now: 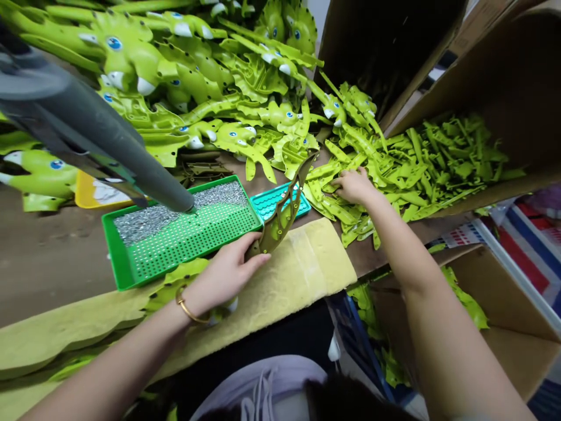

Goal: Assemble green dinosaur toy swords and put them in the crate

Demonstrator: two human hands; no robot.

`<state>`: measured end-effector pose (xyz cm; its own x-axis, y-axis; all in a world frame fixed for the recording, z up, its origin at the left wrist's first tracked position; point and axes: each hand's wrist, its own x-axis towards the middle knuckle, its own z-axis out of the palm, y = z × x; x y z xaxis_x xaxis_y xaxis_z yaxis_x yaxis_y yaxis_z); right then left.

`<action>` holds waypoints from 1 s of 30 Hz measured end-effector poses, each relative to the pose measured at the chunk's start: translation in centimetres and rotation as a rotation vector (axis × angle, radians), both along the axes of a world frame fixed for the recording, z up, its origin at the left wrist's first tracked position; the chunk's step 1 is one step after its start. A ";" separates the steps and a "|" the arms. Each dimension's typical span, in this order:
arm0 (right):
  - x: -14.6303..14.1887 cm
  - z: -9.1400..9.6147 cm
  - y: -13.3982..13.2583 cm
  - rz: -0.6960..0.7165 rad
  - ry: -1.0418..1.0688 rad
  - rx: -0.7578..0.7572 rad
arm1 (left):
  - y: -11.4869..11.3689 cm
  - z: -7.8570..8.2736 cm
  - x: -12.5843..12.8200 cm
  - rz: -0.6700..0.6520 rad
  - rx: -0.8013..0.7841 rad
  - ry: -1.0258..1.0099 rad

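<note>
My left hand (pixel 230 269), with a gold bangle at its wrist, is closed on the lower end of a brown-and-green plastic wing-like piece (pixel 280 225). That piece tilts up and to the right over the yellow foam pad (pixel 322 251). My right hand (pixel 356 186) reaches into a heap of small lime-green plastic parts (pixel 421 164), with its fingers apart and touching the heap's near left side. Below my left wrist lies a lime-green dinosaur-shaped shell (pixel 175 280), partly hidden by my forearm.
A green perforated tray (pixel 166 254) holds many small screws (pixel 214 196). A grey tool arm (pixel 127 152) hangs above it. Also near are a turquoise tray (pixel 267 203), a yellow tray (pixel 83 190), piled dinosaur shells (pixel 210 82) and an open cardboard box (pixel 508 298) at lower right.
</note>
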<state>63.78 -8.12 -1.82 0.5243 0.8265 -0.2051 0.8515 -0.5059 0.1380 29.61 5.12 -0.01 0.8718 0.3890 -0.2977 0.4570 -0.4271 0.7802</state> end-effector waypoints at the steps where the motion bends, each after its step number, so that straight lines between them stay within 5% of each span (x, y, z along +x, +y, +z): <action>1: -0.2 -0.1 0.3 0.015 -0.016 -0.006 | 0.0 -0.1 0.0 -0.007 -0.006 -0.003; 14: 0.2 -0.4 0.3 0.145 0.005 0.178 | -0.5 0.1 0.0 -0.129 -0.074 -0.065; 19: 2.4 1.7 -1.9 -0.034 0.025 0.510 | -0.5 0.4 -1.1 -0.209 -0.090 -0.009; 22: 2.3 3.5 -3.4 -0.194 0.186 1.051 | -0.6 -0.1 -1.2 -0.255 -0.125 0.038; 24: 0.5 4.4 -4.1 -0.264 0.435 1.496 | -0.6 -0.5 -0.9 -0.296 -0.141 0.074; 26: -2.8 4.5 -4.5 -0.265 0.686 1.683 | -0.6 -1.1 -0.3 -0.327 -0.149 0.120; 28: -7.1 3.7 -4.6 -0.267 0.864 1.582 | -0.5 -1.8 0.3 -0.329 -0.156 0.160; 30: -11.2 2.5 -4.8 -0.256 0.955 1.318 | -0.4 -2.5 0.6 -0.309 -0.195 0.181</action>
<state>52.56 -12.87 0.71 0.7704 0.5999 0.2160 0.2515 0.0254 -0.9675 30.22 4.69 -2.54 0.8655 0.0378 -0.4994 0.4676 -0.4183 0.7787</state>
